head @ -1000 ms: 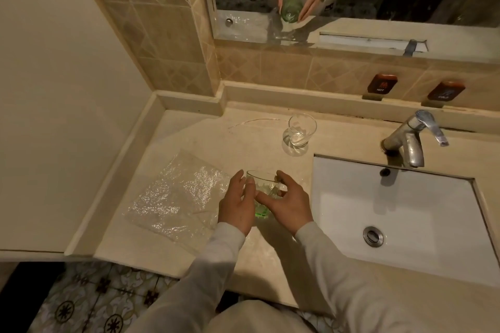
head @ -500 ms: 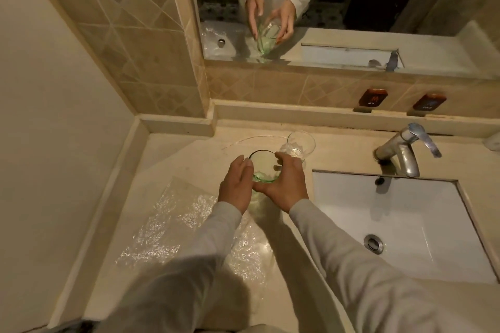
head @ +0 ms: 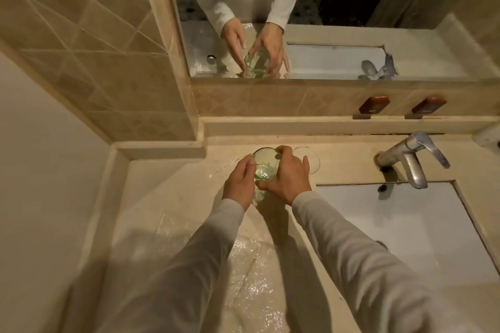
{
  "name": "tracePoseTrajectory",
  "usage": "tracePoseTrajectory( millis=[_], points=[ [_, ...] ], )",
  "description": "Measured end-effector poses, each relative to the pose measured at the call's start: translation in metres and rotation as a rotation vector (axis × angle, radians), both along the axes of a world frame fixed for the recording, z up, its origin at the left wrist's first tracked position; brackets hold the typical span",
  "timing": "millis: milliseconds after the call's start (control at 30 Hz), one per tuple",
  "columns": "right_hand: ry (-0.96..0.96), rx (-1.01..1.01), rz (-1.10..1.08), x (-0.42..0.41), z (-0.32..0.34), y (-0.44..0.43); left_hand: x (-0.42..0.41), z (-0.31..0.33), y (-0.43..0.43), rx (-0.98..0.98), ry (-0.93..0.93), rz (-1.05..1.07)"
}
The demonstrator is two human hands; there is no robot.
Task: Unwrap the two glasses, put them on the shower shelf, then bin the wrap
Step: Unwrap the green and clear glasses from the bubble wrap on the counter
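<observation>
We cup the green glass [head: 265,163] between both hands: left hand [head: 239,184] curled on its side, right hand [head: 286,177] wrapped around it, just left of the tap [head: 411,159]. It looks rigid, slick and breakable, so we grip the walls, not the rim.

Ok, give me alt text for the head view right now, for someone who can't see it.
Both hands, left hand and right hand, hold a green-tinted glass above the beige vanity counter, with a clear glass just behind the right hand. Crumpled plastic wrap lies on the counter near the sleeves, a white sink and chrome tap sit to the right, and a mirror reflects the hands.
</observation>
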State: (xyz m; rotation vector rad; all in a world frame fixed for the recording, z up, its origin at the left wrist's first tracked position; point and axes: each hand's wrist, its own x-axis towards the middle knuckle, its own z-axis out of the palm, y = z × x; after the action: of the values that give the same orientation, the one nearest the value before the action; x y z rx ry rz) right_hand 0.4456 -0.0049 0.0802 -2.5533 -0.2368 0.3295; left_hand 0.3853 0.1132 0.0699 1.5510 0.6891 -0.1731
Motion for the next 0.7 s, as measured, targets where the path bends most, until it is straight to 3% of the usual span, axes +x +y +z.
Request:
tracePoseTrajectory(
  millis=[267, 700],
  points=[
    [-0.068, -0.286, 0.090, 0.018, -0.015, 0.013, 0.019, -0.017, 0.016, -0.052, -0.004, -0.006],
    [-0.028, -0.427, 0.141, 0.028, -0.023, 0.023, 0.034, -0.040, 0.026, -0.076, 0.051, -0.038]
  ],
)
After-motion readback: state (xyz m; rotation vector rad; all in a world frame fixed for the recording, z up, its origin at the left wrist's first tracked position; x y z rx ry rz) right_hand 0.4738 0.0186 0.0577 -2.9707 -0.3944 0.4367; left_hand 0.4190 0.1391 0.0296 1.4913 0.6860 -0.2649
